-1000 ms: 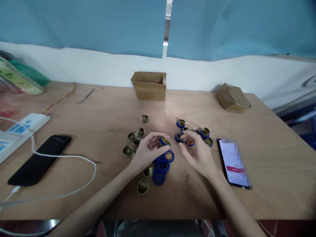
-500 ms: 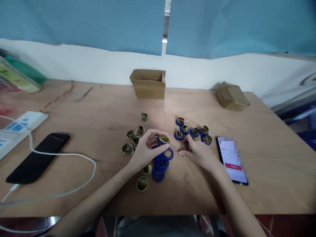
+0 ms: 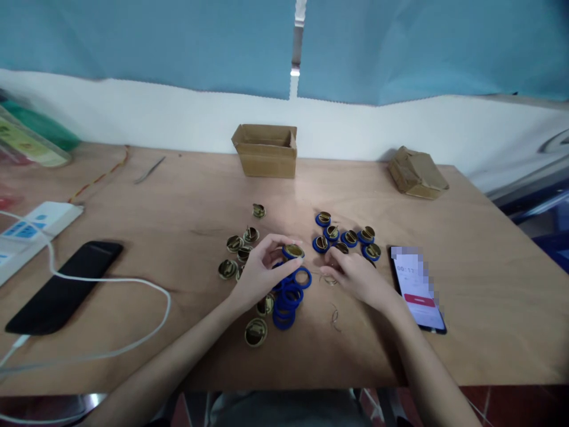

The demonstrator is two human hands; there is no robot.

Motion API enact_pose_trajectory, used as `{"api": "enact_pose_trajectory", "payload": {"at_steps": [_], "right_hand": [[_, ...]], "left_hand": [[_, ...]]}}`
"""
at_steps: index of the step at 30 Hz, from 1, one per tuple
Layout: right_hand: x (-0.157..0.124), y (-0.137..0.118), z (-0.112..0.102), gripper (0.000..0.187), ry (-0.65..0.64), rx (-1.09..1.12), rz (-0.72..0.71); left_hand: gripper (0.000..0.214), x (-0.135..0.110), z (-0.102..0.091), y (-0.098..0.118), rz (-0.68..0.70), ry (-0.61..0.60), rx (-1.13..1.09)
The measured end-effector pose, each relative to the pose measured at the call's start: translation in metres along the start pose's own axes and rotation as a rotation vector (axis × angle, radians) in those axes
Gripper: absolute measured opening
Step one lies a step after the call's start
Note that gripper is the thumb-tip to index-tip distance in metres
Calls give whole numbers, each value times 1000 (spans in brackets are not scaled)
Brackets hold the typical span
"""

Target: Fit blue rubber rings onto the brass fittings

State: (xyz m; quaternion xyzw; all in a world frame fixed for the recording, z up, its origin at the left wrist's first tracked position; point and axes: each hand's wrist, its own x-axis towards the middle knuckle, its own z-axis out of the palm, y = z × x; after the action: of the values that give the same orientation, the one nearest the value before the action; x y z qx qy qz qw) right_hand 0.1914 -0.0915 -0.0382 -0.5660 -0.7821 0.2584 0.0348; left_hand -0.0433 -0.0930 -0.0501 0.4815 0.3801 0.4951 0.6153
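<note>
My left hand [image 3: 260,273] grips a round brass-coloured fitting [image 3: 293,251] with a blue ring around it, between thumb and fingers, hollow side up. Under it lies a pile of loose blue rings [image 3: 292,295]. To the right, my right hand [image 3: 362,277] has thumb and index finger close together; whatever is between them is too small to tell. Thin metal rings [image 3: 329,279] lie by its fingertips, and more thin metal rings [image 3: 335,318] rest nearer the front. Brass fittings without blue rings [image 3: 256,332] sit on the left, while several blue-ringed fittings [image 3: 320,243] stand beyond my right hand.
An open cardboard box [image 3: 269,160] stands by the wall, with a crumpled box [image 3: 418,173] at back right. A lit phone [image 3: 418,290] lies right of my right hand. On the left are a dark phone [image 3: 66,287], white cable [image 3: 133,279], power strip [image 3: 40,228] and tweezers [image 3: 150,170].
My right hand has drawn back slightly from the blue-ringed fittings, uncovering one of them, and its fingers have come closer together. The fitting in my left hand has tilted slightly.
</note>
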Motion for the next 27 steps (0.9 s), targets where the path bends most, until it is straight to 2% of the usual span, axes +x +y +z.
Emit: {"api": "enact_pose_trajectory", "payload": {"at_steps": [4,12,17,27], "right_hand": [[-3,-3,-3,21,-66,52,3],[-1,-2,11,16,-124,47,-32],[0,-3,14,17,-98,55,-45],[-6,-3,7,17,-72,138,-138]], "left_hand": [[26,0,0,0,-3,-3,-4],[25,1,-1,0,3,1,-4],[25,1,-1,-1,-3,12,-31],[27,2,-2,-4,-8,9,-28]]}}
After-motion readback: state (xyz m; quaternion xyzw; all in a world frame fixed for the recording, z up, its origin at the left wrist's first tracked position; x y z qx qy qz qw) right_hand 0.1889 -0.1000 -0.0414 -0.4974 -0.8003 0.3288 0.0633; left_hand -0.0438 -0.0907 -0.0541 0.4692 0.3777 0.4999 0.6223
